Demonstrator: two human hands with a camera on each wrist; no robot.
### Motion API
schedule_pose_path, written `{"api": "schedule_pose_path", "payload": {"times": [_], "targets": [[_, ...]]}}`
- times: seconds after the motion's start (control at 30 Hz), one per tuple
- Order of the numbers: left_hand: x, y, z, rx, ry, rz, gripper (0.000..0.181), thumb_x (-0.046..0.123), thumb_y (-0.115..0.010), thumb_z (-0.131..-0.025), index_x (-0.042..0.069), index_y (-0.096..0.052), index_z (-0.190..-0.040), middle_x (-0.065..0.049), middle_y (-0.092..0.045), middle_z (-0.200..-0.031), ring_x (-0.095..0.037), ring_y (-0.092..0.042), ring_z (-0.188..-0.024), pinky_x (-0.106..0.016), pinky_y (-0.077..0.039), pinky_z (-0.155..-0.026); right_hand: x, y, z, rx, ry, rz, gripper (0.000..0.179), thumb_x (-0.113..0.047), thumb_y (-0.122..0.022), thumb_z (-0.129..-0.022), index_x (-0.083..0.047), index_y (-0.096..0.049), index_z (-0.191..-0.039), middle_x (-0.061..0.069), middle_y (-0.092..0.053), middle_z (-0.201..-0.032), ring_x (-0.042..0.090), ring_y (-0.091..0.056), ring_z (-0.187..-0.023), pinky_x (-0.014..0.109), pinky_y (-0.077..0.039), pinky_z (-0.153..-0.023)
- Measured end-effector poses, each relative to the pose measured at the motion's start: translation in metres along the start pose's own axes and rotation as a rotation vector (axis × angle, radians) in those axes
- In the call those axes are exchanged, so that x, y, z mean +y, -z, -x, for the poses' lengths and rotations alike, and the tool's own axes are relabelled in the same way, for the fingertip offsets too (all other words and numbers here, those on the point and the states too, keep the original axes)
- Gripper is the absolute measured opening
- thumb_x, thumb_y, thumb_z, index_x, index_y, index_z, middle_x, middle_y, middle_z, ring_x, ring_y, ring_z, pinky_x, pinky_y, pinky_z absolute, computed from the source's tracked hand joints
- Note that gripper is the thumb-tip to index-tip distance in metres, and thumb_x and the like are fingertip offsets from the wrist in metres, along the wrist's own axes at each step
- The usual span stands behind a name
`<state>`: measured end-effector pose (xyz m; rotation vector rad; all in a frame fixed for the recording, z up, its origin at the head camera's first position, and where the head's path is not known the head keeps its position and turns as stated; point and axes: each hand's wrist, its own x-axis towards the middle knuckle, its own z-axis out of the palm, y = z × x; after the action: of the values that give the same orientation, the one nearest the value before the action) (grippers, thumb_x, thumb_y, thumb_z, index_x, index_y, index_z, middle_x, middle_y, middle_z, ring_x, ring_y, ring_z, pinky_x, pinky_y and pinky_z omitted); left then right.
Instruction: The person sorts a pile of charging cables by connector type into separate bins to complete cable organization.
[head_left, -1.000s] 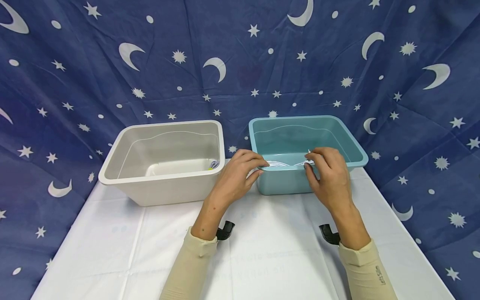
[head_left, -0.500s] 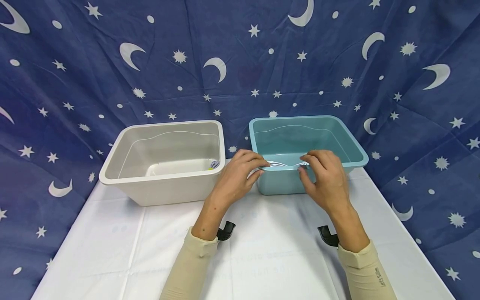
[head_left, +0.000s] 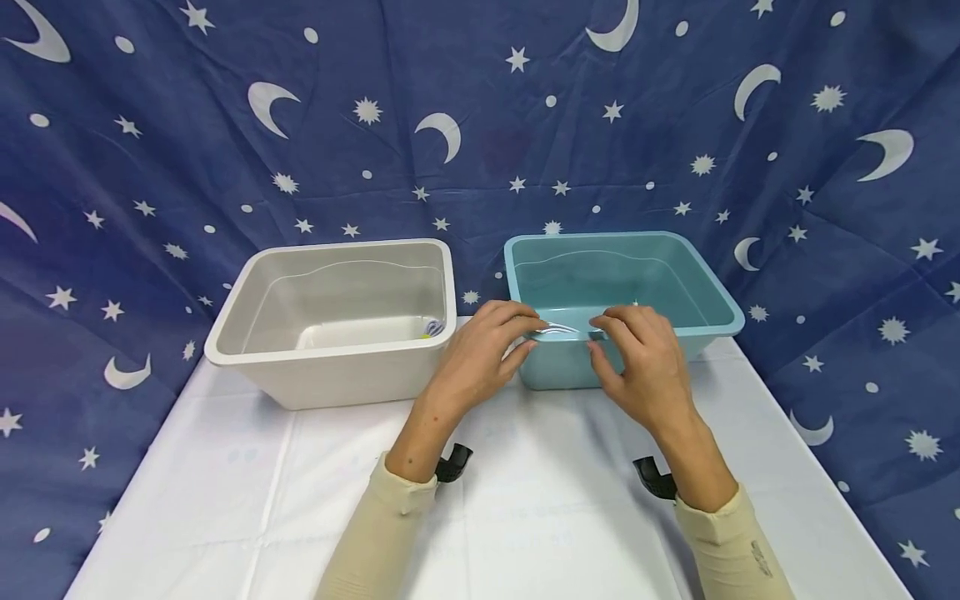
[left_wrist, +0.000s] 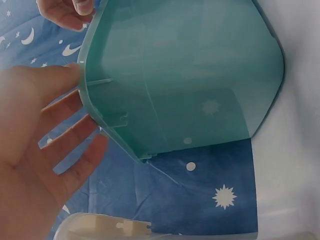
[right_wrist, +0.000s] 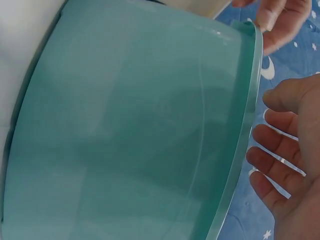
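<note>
A white cable (head_left: 558, 327) shows just inside the front wall of the teal bin (head_left: 697, 333). My left hand (head_left: 480, 354) pinches it at the bin's front-left corner, thumb and fingers close to the rim. To the right, my right hand (head_left: 645, 367) pinches another part of the cable with thumb and index finger. In the right wrist view the other fingers of that hand (right_wrist: 280, 155) are loosely bent beyond the rim. The bin wall hides most of the cable in both wrist views, so the exact grip shows poorly.
A light grey bin (head_left: 322, 367) stands left of the teal one, with a small bundled cable (head_left: 433, 327) in its right front corner. Both bins rest on a white tablecloth (head_left: 525, 517). Behind hangs a blue curtain (head_left: 480, 167) with moons and stars.
My right hand has shifted left along the front rim toward the left hand, which stays nearly where it was. The head view has turned slightly.
</note>
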<state>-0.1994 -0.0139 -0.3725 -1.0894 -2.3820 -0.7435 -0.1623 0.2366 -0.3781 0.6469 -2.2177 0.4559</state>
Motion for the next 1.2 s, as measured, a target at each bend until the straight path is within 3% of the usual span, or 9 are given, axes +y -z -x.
{"api": "schedule_pose_path", "payload": {"times": [0.23,0.6,0.93,1.2], "targets": [[0.011,0.007,0.015,0.021,-0.037,0.058,0.03,0.027,-0.063,-0.1,0.019,-0.066,-0.128,0.006,-0.058,-0.132,-0.012,-0.05,-0.126,-0.029,-0.04,-0.108,-0.007,0.005,0.009,-0.011,0.067,-0.025,0.028,-0.018,-0.068,-0.086,-0.003,-0.071,-0.11,0.013,-0.066,-0.108,0.034,-0.059,-0.097,0.051,-0.047,-0.077],[0.016,0.023,0.064,-0.04,-0.011,0.082,0.029,0.03,-0.062,-0.099,0.022,-0.066,-0.127,0.011,-0.06,-0.127,-0.005,-0.051,-0.122,-0.024,-0.04,-0.106,-0.009,0.021,0.04,-0.029,0.119,-0.053,0.03,-0.021,-0.061,-0.089,-0.002,-0.071,-0.11,0.012,-0.066,-0.107,0.035,-0.059,-0.097,0.049,-0.044,-0.084],[0.004,0.034,0.118,-0.128,0.096,0.047,0.026,0.037,-0.06,-0.1,0.027,-0.065,-0.124,0.015,-0.057,-0.127,-0.005,-0.05,-0.122,-0.029,-0.043,-0.103,0.006,0.032,0.076,-0.089,0.047,-0.024,0.032,-0.024,-0.06,-0.089,-0.002,-0.071,-0.109,0.012,-0.065,-0.107,0.034,-0.058,-0.097,0.044,-0.042,-0.086],[-0.022,0.047,0.167,-0.168,0.211,-0.018,0.024,0.037,-0.064,-0.098,0.031,-0.066,-0.122,0.015,-0.059,-0.127,-0.006,-0.051,-0.123,-0.034,-0.044,-0.103,0.032,0.037,0.099,-0.155,-0.053,0.052,0.032,-0.02,-0.068,-0.081,-0.003,-0.07,-0.108,0.011,-0.065,-0.108,0.033,-0.058,-0.1,0.044,-0.042,-0.088]]}}
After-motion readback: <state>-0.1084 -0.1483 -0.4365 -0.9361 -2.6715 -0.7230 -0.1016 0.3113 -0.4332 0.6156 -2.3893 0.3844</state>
